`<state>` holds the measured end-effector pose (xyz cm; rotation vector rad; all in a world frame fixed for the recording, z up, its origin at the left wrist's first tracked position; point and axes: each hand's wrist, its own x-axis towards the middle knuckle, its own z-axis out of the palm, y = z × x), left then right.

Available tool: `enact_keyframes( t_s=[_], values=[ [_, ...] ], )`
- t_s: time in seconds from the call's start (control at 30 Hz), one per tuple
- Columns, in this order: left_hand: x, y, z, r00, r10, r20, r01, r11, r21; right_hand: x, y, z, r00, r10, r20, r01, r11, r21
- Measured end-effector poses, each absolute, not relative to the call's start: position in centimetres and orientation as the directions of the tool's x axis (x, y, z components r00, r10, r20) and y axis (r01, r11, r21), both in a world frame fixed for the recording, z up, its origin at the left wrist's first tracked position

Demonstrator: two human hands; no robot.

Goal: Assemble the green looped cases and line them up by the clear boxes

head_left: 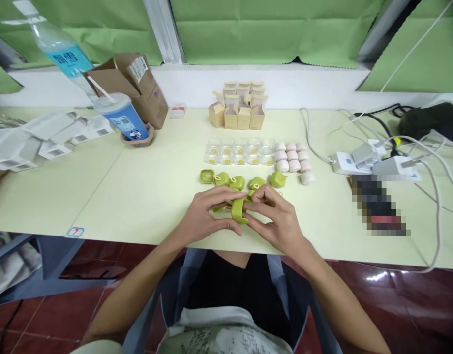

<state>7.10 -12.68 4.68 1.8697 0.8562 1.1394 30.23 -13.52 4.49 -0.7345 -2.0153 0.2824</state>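
Note:
Between my two hands is a small olive-green case (pixel 237 210), held just above the table near its front edge. My left hand (pixel 210 211) cups it from the left, fingers over the top and thumb below. From the other side my right hand (pixel 276 216) grips it with bent fingers, which hide part of it. Just beyond lie several like green cases (pixel 277 179) with small loops, and an open green piece (pixel 207 176) at the row's left end. Behind them stand rows of clear plastic containers (pixel 240 151) with yellow marks, beside a block of white and pale pink rounded pieces (pixel 292 158).
Small open cardboard boxes (pixel 238 115) stand at the back. On the left are a blue drink cup (pixel 123 118), a brown carton (pixel 148 93), a large bottle (pixel 60 49) and white boxes (pixel 45 132). A power strip (pixel 347 163) with cables and a blurred dark object (pixel 377 204) lie right.

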Motion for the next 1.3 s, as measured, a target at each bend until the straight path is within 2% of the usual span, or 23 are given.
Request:
enact_keyframes(
  t_s=[0.13, 0.3, 0.47, 0.67, 0.93, 1.17, 1.3],
  values=[
    [7.3, -12.5, 4.3, 0.448, 0.888, 0.107, 0.061, -0.149, 0.987, 31.2, -13.3, 4.0, -0.483, 0.493, 0.723, 0.359, 0.865, -0.35],
    [7.6, -12.2, 3.7, 0.449, 0.892, -0.056, 0.012, 0.057, 0.998, 31.4, -13.1, 3.1, -0.47, 0.445, 0.762, 0.319, 0.891, -0.323],
    [7.9, -11.8, 3.7, 0.438, 0.894, -0.09, 0.048, 0.076, 0.996, 31.5, -12.6, 2.9, -0.492, 0.448, 0.747, 0.321, 0.89, -0.323],
    [8.6, -12.1, 4.1, 0.458, 0.884, -0.098, 0.077, 0.07, 0.995, 32.7, -12.8, 3.1, -0.48, 0.495, 0.724, 0.295, 0.868, -0.399],
    [9.5, -12.2, 3.7, 0.504, 0.854, -0.125, -0.043, 0.169, 0.985, 33.1, -12.9, 2.7, -0.462, 0.474, 0.749, 0.264, 0.88, -0.394],
    [9.7, -12.5, 4.0, 0.511, 0.834, -0.209, 0.037, 0.222, 0.974, 33.3, -13.1, 2.6, -0.466, 0.498, 0.731, 0.252, 0.867, -0.43],
    [9.9, -12.3, 3.7, 0.531, 0.818, -0.223, 0.014, 0.255, 0.967, 33.6, -13.2, 2.0, -0.469, 0.515, 0.717, 0.236, 0.856, -0.46]
  ],
)
